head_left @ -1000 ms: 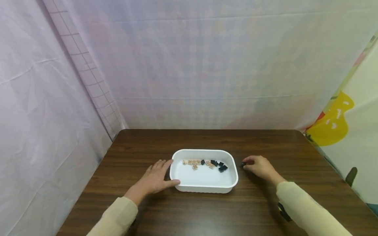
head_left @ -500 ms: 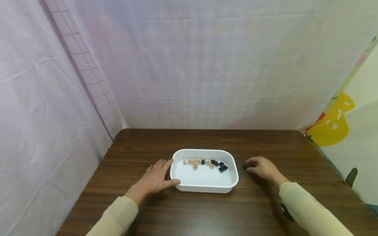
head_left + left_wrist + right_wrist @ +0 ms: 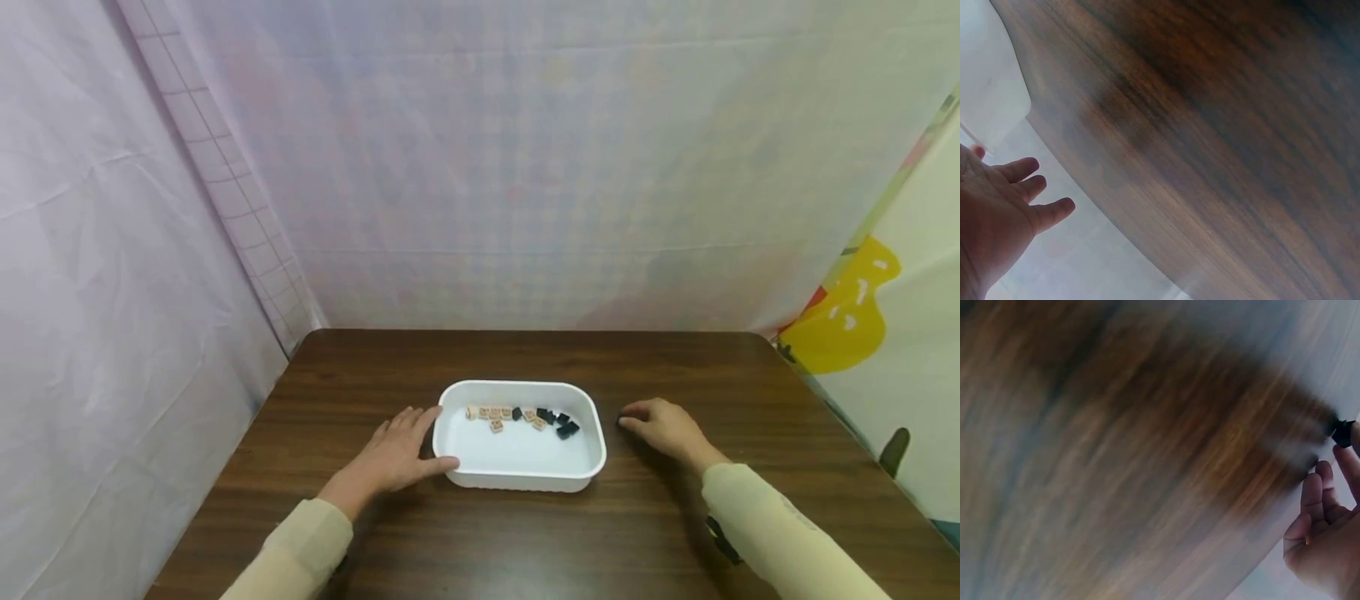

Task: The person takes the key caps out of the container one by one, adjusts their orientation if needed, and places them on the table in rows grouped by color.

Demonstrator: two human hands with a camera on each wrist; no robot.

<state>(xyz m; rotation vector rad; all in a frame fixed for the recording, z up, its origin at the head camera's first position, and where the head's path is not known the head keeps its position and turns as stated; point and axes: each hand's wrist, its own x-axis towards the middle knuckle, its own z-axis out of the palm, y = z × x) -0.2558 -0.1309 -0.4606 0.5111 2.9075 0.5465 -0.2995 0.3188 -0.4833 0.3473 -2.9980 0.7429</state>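
Observation:
A white tray (image 3: 517, 481) stands on the table with small tan square pieces (image 3: 495, 413) and small black pieces (image 3: 567, 430) inside, mostly along its back half. My left hand (image 3: 390, 458) is spread at the tray's left end, thumb over the front corner and fingertips at the left rim. In the left wrist view its fingers (image 3: 1054, 212) are extended beside the tray's outer wall. Right of the tray, my right hand (image 3: 663, 429) pinches a small black piece (image 3: 1343, 433) between thumb and index finger, low over the table. Most of that piece is hidden by the fingers in the head view.
The dark wood table (image 3: 495, 550) extends on every side of the tray. A pale curtain (image 3: 517, 183) hangs behind the table's back edge, and another white sheet (image 3: 112, 292) hangs on the left. A dark object (image 3: 722, 542) shows under the right sleeve.
My right hand shifted slightly right, then a little back left, with the black piece turning in its fingers and showing less now. The left hand and tray stay put.

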